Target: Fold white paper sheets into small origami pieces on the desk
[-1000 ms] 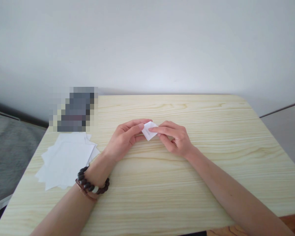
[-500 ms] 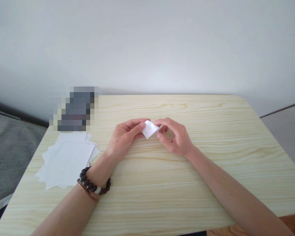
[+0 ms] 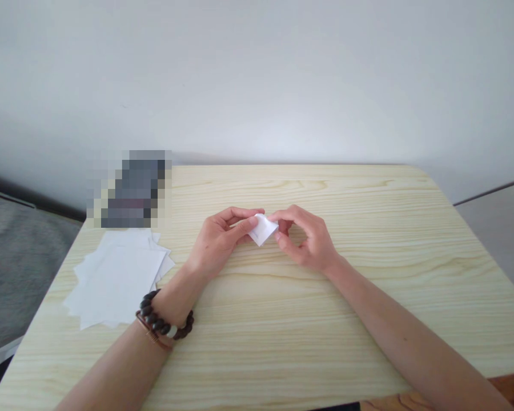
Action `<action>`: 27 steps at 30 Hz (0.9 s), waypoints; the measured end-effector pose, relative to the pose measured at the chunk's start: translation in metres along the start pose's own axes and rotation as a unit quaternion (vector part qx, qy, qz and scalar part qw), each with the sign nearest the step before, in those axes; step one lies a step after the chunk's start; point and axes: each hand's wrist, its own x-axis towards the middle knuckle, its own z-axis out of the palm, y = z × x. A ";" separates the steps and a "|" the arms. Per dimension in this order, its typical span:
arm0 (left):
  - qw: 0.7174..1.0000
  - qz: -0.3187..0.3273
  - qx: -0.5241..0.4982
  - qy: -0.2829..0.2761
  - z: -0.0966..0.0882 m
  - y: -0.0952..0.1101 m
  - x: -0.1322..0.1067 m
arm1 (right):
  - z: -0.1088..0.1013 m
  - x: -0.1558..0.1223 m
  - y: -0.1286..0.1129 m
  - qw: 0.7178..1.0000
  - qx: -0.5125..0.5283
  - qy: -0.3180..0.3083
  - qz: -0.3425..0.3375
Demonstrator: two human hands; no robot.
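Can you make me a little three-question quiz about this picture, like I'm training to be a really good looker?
1. True or false: the dark beaded bracelet is on the person's right arm.

2. Pick one. What is the left hand holding?
A) a pencil
B) a small folded white paper
C) a spoon

3. Fill in the blank: the spread-out pile of white sheets lies on the table, on the person's ____ side.

Key:
1. False. It is on the left arm.
2. B. The left thumb rests on top of it.
3. left
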 end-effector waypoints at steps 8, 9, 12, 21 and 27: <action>1.000 0.004 -0.007 0.004 0.003 0.001 -0.002 | 0.002 0.000 0.004 0.993 -0.094 0.040 -0.058; 1.000 0.002 -0.002 0.005 0.003 0.001 -0.002 | 0.002 0.000 0.003 0.991 -0.106 0.042 -0.066; 1.000 -0.006 0.019 0.003 0.002 0.001 -0.002 | 0.002 0.001 0.003 0.987 -0.135 0.043 -0.082; 1.000 -0.005 0.019 -0.016 0.002 0.001 -0.002 | 0.002 0.000 0.001 0.990 -0.110 0.047 -0.074; 0.999 -0.015 -0.002 -0.031 -0.002 0.001 -0.001 | 0.005 -0.001 0.001 0.991 -0.093 0.081 -0.051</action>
